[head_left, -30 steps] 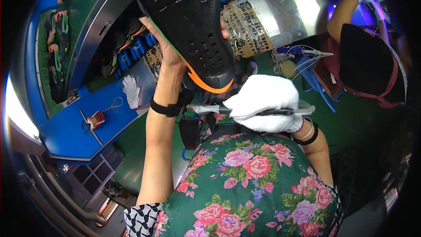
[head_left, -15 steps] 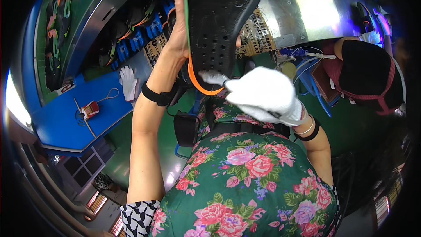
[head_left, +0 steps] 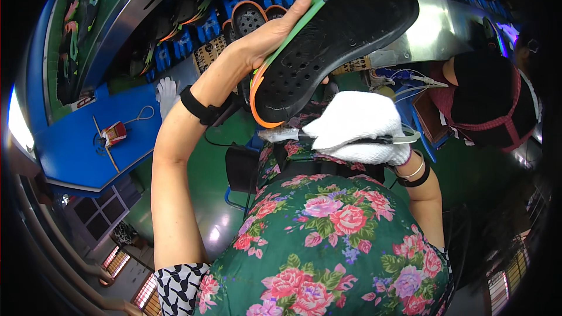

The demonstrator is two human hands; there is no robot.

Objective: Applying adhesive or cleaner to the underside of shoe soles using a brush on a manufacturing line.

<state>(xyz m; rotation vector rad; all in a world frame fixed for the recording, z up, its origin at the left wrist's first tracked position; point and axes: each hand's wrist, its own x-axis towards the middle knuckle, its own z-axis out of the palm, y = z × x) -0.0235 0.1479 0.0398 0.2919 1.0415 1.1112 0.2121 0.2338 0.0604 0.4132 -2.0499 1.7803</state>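
- Black shoe sole [head_left: 336, 41] with a green edge strip and an orange heel rim, held up high in front of the chest, tread side facing the camera, heel end lower and toe end pointing up toward the right.
- Gripped by the bare left hand [head_left: 266, 35], fingers wrapped behind and along the green edge, thumb side on top. Firmly closed on it, not resting on anything.
- Just below the heel: right hand [head_left: 357, 129] in a white cotton glove, curled shut around a thin tool [head_left: 281, 136] with a flat metal-looking tip poking left toward the orange rim. Tip near the heel, touching or not hard to say.
- Progress guess: looks like mid-way through trimming or cleaning the sole's edge. Heel end seems to be the bit being worked right now; no telling how much of the rim is finished, since nothing visibly differs along the edge.
- Further out: conveyor line [head_left: 193, 23] with blue holders and more soles queued, so probably plenty left to do.
- Spare white glove [head_left: 167, 90] lying on the blue bench [head_left: 70, 146], well apart, next to a small red object on a cord.
- Another person's dark-covered head [head_left: 486, 99] off to the right, at the steel table.
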